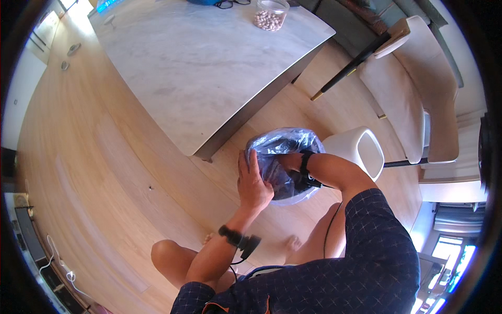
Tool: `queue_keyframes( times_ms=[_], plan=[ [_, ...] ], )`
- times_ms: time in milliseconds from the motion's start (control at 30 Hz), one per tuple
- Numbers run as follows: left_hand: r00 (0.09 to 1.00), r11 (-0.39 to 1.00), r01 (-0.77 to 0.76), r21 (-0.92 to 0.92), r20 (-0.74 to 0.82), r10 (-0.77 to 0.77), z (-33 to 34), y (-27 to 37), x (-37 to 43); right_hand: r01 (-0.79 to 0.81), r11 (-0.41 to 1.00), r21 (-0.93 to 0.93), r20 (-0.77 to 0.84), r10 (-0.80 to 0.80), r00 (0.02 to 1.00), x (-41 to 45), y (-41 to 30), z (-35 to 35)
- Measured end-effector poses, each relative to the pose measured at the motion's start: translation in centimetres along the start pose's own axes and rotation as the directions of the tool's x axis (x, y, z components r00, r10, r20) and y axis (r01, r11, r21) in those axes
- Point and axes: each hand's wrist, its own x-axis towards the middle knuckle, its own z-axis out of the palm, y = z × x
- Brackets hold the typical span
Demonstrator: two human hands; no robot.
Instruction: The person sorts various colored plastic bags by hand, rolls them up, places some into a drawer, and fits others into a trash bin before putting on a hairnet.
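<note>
A bin lined with a translucent bluish plastic bag [288,137] stands on the floor before me, beside the table corner. My left hand [254,188] lies against the bin's left rim, its fingers spread over the bag's edge; whether it pinches the film is unclear. My right hand [289,161] reaches down inside the bag, and its fingers are hidden there. Both wrists wear black straps with small devices and cables. Just right of the bin is a white, open-topped plastic container [345,143], tilted in view.
A marble-look table [188,66] is at the upper middle, bearing a jar of nuts or beans [270,17] and eyeglasses [224,4]. A beige upholstered chair [415,82] stands at right. White cables [59,259] lie at lower left.
</note>
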Motion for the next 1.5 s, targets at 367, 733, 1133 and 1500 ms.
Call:
queue_keyframes(
  times_ms=[367,733,1133,1500],
  plan=[
    [1.000,1.000,-0.014,-0.004,0.010,0.014,0.7,0.5,0.2,0.336,0.845,-0.416,0.417,-0.151,0.896,-1.6,2.8,1.0],
    [0.999,0.998,-0.043,-0.054,0.005,0.043,1.0,0.0,0.3,0.292,0.928,0.230,0.220,-0.342,0.914,-1.8,-5.0,2.3],
    [0.998,0.999,-0.035,0.001,0.052,0.035,0.7,0.9,0.1,-0.052,0.977,0.206,-0.389,0.130,0.912,-5.0,1.0,-3.2],
    [0.999,0.999,-0.047,0.027,0.027,0.046,0.7,0.1,0.1,0.034,0.941,0.336,-0.299,0.072,0.952,-16.4,-2.4,-5.1]
  ],
)
